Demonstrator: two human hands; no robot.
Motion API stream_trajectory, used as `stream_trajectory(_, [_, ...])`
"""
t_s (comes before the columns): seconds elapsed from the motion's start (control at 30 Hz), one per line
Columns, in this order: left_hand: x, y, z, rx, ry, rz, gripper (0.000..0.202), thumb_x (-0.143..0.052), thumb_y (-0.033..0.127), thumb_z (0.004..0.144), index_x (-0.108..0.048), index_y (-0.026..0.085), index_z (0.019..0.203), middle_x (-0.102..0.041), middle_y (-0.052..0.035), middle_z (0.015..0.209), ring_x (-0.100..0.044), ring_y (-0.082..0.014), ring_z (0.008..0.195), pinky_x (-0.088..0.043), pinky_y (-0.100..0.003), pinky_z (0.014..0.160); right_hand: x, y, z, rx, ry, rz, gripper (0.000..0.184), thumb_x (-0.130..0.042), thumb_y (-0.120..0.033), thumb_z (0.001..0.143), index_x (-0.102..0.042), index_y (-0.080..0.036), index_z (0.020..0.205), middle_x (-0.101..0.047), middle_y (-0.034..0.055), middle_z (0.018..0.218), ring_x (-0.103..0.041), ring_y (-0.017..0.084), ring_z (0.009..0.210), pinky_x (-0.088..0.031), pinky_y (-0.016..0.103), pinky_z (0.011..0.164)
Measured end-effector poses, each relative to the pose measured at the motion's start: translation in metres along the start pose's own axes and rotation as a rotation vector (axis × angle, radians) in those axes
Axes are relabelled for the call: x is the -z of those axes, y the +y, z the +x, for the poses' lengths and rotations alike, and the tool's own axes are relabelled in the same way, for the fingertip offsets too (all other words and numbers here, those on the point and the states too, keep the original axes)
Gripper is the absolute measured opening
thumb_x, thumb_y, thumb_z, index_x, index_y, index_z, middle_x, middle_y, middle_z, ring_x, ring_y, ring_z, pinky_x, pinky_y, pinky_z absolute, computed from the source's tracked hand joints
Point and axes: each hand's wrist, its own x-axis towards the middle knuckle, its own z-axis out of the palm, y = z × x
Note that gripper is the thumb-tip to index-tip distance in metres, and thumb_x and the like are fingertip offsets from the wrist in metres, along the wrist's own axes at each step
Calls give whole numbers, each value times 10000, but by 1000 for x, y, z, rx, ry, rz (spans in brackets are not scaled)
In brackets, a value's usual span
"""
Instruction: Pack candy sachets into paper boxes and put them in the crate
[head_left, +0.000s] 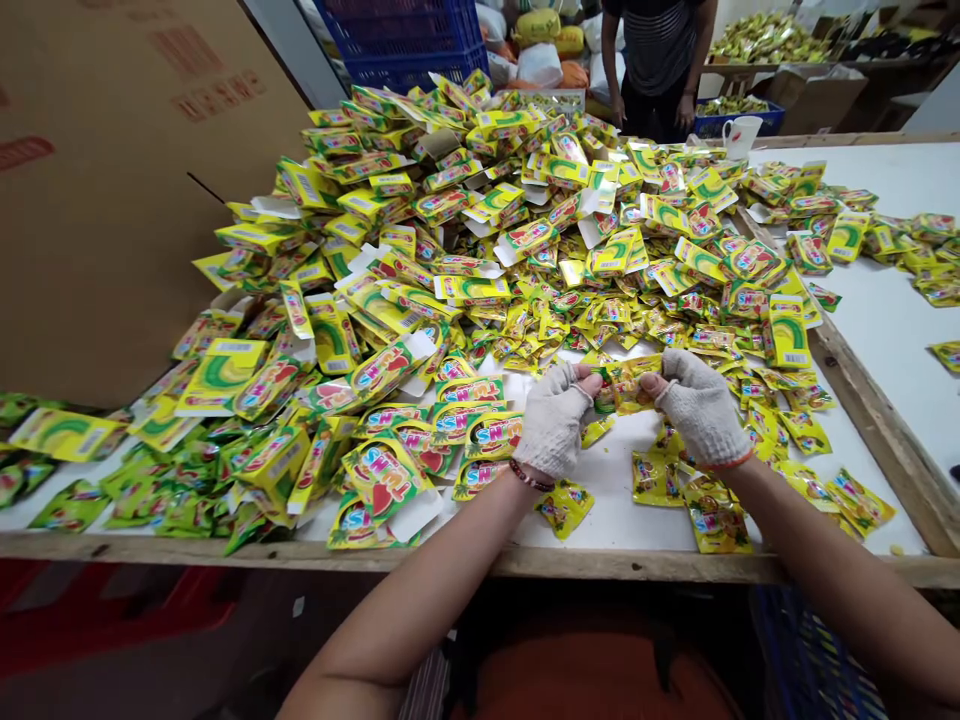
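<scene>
Both my hands wear fingerless knit gloves and meet over the white table (622, 510). My left hand (553, 418) and my right hand (699, 405) pinch a small stack of yellow-green sachets (624, 388) from either end, fingers closed on it. More loose sachets (712, 515) lie under and right of my right wrist. One sachet (564, 505) rests by my left wrist, which has a bead bracelet. A large heap of yellow-green cartons (465, 250) covers the table behind and to the left.
A brown cardboard sheet (112, 180) leans at the left. Blue crates (405, 35) stand at the back. Another person (658, 60) stands behind the table near a white cup (741, 135). A wooden rail (877, 420) separates a second white table with more packets.
</scene>
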Motion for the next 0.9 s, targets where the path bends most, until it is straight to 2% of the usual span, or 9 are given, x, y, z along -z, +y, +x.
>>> stream_trajectory(0.13, [-1,-5,-1,-91,-13,41,391,-846,323,647,-594,168,903,-630,31,726,-579,-78,610,-467,-196,557,-9,6,-1,37,1,-118,384,-663,-548,828,-503,-219,711,-507,-16,620,-450,134,572,-365,259,507])
stream_trajectory(0.27, [2,-8,-1,-183,-12,155,298,-788,236,684,-594,158,896,-640,18,735,-582,-86,633,-476,-221,616,-9,1,-2,27,-26,-57,357,-713,-520,778,-533,-215,822,-573,3,709,-537,156,615,-439,276,529])
stream_trajectory(0.37, [1,-10,-1,-233,-50,284,188,-719,188,732,-615,155,885,-654,-9,780,-597,-110,680,-495,-255,663,-6,-5,-3,-23,-164,3,406,-691,-514,797,-586,-198,1030,-662,48,834,-600,173,639,-492,297,540])
stream_trajectory(0.5, [8,8,4,-438,-74,690,66,-643,182,815,-644,175,881,-668,-48,875,-620,-171,845,-521,-328,802,-2,-3,-7,-72,-338,-19,315,-667,-484,821,-658,-198,953,-680,44,724,-577,164,550,-489,301,496])
stream_trajectory(0.63, [54,65,14,-706,105,1242,199,-658,208,828,-627,178,1022,-640,-89,1134,-567,-226,1111,-438,-387,1024,4,7,-7,-137,-250,-31,360,-717,-496,774,-675,-207,982,-682,39,665,-629,200,537,-503,308,463])
stream_trajectory(0.7, [89,97,19,-624,280,1528,218,-675,185,794,-605,178,1001,-631,-88,1123,-557,-249,1124,-413,-405,1028,7,8,-6,-125,-241,-15,376,-728,-517,768,-686,-207,977,-665,30,624,-623,196,512,-496,299,443])
stream_trajectory(0.77, [125,123,21,-464,431,1672,219,-724,164,723,-560,172,869,-623,-53,926,-574,-274,1044,-394,-464,1003,9,7,-4,-97,-256,7,378,-730,-533,773,-695,-207,961,-653,23,605,-608,179,496,-498,290,445])
stream_trajectory(0.83, [152,141,22,-395,468,1705,309,-776,162,657,-475,183,726,-550,-7,751,-581,-279,977,-367,-501,996,9,4,-3,-103,-271,28,405,-735,-543,772,-693,-206,993,-658,19,617,-612,170,497,-505,279,452])
stream_trajectory(0.9, [164,148,20,-374,485,1699,452,-844,206,575,-397,208,640,-483,6,680,-569,-289,957,-375,-481,964,8,1,-3,-145,-271,58,455,-747,-554,760,-679,-206,1045,-671,19,640,-624,165,501,-511,268,453])
